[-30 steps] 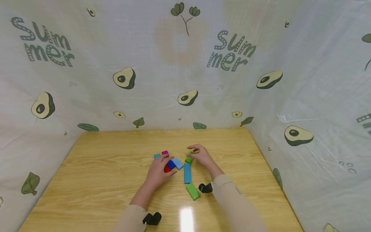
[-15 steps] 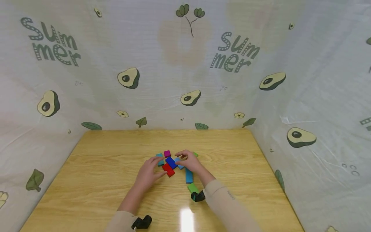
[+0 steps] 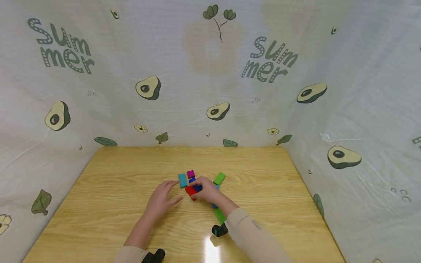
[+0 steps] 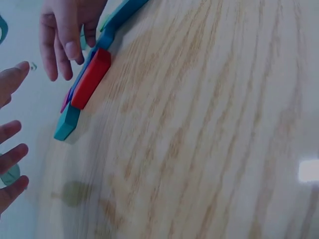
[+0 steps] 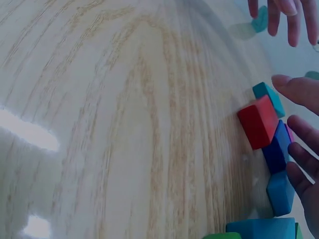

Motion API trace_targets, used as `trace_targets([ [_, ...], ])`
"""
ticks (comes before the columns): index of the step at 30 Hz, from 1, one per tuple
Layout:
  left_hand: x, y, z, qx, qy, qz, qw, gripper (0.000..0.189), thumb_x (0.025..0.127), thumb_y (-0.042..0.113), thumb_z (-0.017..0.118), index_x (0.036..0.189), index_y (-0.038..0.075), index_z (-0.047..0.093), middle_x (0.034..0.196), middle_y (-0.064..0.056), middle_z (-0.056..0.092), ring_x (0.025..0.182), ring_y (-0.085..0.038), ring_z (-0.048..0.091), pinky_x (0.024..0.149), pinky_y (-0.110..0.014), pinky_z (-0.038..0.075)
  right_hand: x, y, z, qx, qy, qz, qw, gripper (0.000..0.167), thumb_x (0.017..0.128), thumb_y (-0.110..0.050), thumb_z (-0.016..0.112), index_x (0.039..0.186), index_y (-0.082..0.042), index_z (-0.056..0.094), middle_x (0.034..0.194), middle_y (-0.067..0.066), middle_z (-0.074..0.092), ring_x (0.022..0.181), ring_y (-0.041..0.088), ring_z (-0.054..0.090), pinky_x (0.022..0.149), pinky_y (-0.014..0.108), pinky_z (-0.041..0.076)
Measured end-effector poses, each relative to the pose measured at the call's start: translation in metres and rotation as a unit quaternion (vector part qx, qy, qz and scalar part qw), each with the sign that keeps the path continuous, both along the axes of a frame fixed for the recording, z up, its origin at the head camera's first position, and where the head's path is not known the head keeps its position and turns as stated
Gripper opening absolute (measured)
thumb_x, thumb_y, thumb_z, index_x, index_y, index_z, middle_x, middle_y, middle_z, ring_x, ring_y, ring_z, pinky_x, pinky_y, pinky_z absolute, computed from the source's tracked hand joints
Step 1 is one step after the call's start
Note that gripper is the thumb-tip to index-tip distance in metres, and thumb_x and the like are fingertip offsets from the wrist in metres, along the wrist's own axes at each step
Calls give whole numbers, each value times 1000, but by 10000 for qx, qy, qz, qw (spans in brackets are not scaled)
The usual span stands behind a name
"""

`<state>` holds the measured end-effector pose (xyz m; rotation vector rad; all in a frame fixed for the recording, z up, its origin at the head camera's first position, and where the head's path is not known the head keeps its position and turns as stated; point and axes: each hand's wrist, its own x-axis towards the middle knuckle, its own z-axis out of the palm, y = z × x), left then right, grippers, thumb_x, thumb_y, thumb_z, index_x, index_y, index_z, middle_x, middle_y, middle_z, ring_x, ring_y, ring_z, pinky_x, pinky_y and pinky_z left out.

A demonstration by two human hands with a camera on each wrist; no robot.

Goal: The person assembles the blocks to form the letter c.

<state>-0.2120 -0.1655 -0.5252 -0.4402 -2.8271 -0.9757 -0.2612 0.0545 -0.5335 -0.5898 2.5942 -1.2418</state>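
The left hand (image 3: 161, 199) and the right hand (image 3: 206, 190) are both open by the red box-shaped block (image 3: 190, 192).
In my head view, the right hand is over the red block and the dark blue box-shaped block (image 3: 198, 188), fingers a bit bent; I can't tell if it touches them. The left hand is near the teal flat block (image 3: 182, 181). I also see a small magenta block (image 3: 190, 174), a green flat block (image 3: 219, 178) and another green block (image 3: 219, 216), all on the wood-grain table (image 3: 95, 193). In my left wrist view, the left hand's fingers are spread wide. In my right wrist view, the red block sits against the dark blue block, and a lighter blue block (image 5: 280, 192) lies between that one and a long blue block (image 5: 264, 230).
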Motion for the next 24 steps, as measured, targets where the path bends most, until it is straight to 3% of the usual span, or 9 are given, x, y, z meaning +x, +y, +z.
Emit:
trace_targets([
  [8, 5, -8, -2, -38, -44, 36, 10000, 59, 83, 31, 79, 135, 13, 58, 133, -10, 55, 123, -35, 50, 100, -54, 42, 0, -6, -3, 392, 229, 117, 9989, 39, 77, -18, 85, 115, -15, 73, 114, 2, 63, 105, 20, 54, 90, 34, 47],
  [15, 6, -11, -4, -15, -72, 49, 10000, 57, 84, 31, 78, 135, 13, 58, 134, -11, 54, 124, -36, 49, 100, -56, 42, 0, -6, -4, 473, 242, 37, 9986, 39, 77, -18, 85, 114, -16, 73, 115, 1, 63, 105, 20, 53, 89, 35, 47],
  [24, 6, -13, -9, -14, -20, 38, 10000, 55, 83, 29, 79, 132, 11, 60, 131, -12, 56, 121, -36, 51, 98, -56, 43, 4, -10, -4, 752, 225, 239, 9966, 40, 78, -19, 84, 117, -19, 72, 121, -1, 62, 107, 17, 52, 85, 30, 46],
])
